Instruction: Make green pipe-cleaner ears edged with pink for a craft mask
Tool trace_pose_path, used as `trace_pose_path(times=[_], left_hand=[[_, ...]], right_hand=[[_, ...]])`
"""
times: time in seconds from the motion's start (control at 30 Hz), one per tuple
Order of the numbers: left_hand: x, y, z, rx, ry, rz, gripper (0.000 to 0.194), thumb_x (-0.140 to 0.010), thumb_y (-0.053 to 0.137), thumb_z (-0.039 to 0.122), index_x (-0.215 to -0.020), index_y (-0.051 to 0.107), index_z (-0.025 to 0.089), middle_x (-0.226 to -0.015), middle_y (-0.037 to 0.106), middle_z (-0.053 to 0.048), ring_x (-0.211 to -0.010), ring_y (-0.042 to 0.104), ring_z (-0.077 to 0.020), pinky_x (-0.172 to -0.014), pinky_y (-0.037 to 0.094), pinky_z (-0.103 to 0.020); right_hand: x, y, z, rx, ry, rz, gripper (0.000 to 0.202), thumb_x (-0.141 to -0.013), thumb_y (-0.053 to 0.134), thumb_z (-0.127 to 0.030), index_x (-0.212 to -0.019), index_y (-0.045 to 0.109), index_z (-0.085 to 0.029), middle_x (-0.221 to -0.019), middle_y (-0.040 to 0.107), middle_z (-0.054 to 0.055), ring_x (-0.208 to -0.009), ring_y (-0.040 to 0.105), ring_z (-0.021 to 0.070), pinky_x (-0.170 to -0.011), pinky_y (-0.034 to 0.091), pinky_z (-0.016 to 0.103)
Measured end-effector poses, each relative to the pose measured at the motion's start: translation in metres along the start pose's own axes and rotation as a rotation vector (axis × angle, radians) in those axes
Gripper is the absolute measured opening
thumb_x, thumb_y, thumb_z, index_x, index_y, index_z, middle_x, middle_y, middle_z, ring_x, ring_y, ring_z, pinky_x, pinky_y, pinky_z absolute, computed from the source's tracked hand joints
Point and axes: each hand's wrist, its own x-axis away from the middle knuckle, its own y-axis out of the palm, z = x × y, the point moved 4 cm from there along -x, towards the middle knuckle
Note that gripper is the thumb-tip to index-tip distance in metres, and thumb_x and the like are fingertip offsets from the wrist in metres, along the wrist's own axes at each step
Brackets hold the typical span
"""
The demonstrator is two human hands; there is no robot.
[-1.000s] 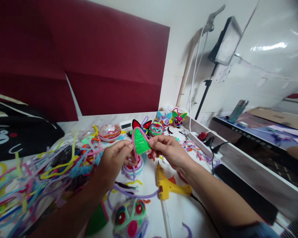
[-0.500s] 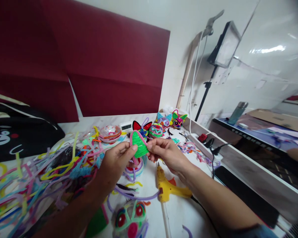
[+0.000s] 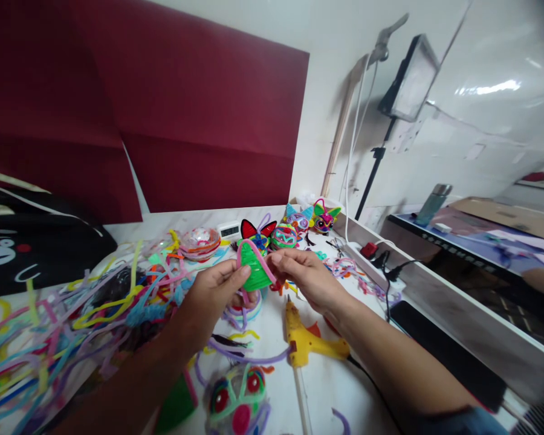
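Observation:
My left hand (image 3: 222, 283) pinches the left side of a green triangular piece (image 3: 255, 269) edged with a pink fuzzy strip (image 3: 263, 261). My right hand (image 3: 299, 273) is at the piece's right edge, its thumb and index finger together by the pink strip; whether they grip it is hard to tell. Below the hands lies a yellow glue gun (image 3: 303, 338) with its nozzle pointing away. A clear ball with red eyes and a pink nose (image 3: 240, 402) sits nearer me. Another green piece (image 3: 178, 406) shows partly behind my left forearm.
Colourful fuzzy strips (image 3: 72, 326) cover the left side. Decorated balls (image 3: 284, 235) and a small digital clock (image 3: 229, 231) stand at the back. A power strip (image 3: 372, 261) and a black slab (image 3: 444, 350) lie right. A black bag (image 3: 45, 248) is far left.
The pink strip's right side now runs down along the green piece's right edge. My right hand has shifted slightly up; my left hand keeps its hold.

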Motion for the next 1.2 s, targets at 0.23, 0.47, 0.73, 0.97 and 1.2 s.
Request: trace_pose_path(times=[0.23, 0.47, 0.73, 0.97, 1.2], left_hand=[[0.012, 0.029, -0.005, 0.404, -0.247, -0.334, 0.030, -0.079, 0.067, 0.043, -0.071, 0.061, 0.015, -0.057, 0.053, 0.003, -0.044, 0.052, -0.0087, -0.040, 0.050, -0.021], [0.015, 0.033, -0.009, 0.357, -0.297, -0.396, 0.029, -0.076, 0.070, 0.044, -0.082, 0.065, 0.016, -0.065, 0.064, -0.002, -0.053, 0.064, -0.0147, -0.049, 0.055, -0.024], [-0.006, 0.005, -0.011, 0.125, -0.136, -0.035, 0.031, -0.075, 0.065, 0.046, -0.087, 0.069, 0.017, -0.078, 0.071, -0.008, -0.065, 0.068, -0.0205, -0.057, 0.056, -0.029], [-0.004, 0.004, -0.007, -0.174, -0.013, 0.051, 0.022, -0.073, 0.067, 0.040, -0.076, 0.066, 0.018, -0.056, 0.065, -0.001, -0.047, 0.059, -0.0146, -0.043, 0.047, -0.022], [-0.008, -0.003, -0.007, -0.230, 0.053, 0.104, 0.022, -0.076, 0.065, 0.038, -0.074, 0.064, 0.016, -0.057, 0.065, 0.000, -0.045, 0.057, -0.0126, -0.044, 0.046, -0.022]], right_hand=[[0.006, 0.013, 0.000, -0.179, -0.010, -0.238, 0.028, -0.082, 0.067, -0.036, -0.107, 0.069, -0.024, -0.105, 0.068, 0.003, -0.097, 0.060, 0.0166, -0.091, 0.042, 0.031], [0.010, 0.015, -0.005, -0.215, 0.011, -0.239, 0.025, -0.076, 0.073, -0.040, -0.083, 0.068, -0.016, -0.075, 0.063, 0.000, -0.060, 0.050, 0.0081, -0.063, 0.040, 0.023], [-0.002, -0.007, 0.000, -0.109, -0.009, 0.013, 0.027, -0.070, 0.076, -0.041, -0.074, 0.065, -0.016, -0.062, 0.058, -0.004, -0.052, 0.048, 0.0082, -0.051, 0.038, 0.023], [-0.005, -0.007, 0.006, -0.027, -0.007, 0.078, 0.032, -0.067, 0.075, -0.045, -0.067, 0.061, -0.016, -0.053, 0.052, -0.006, -0.045, 0.041, 0.0059, -0.045, 0.033, 0.022], [-0.009, -0.009, 0.010, 0.015, 0.038, 0.071, 0.038, -0.073, 0.067, -0.053, -0.068, 0.059, -0.017, -0.054, 0.053, -0.005, -0.045, 0.045, 0.0068, -0.046, 0.034, 0.022]])
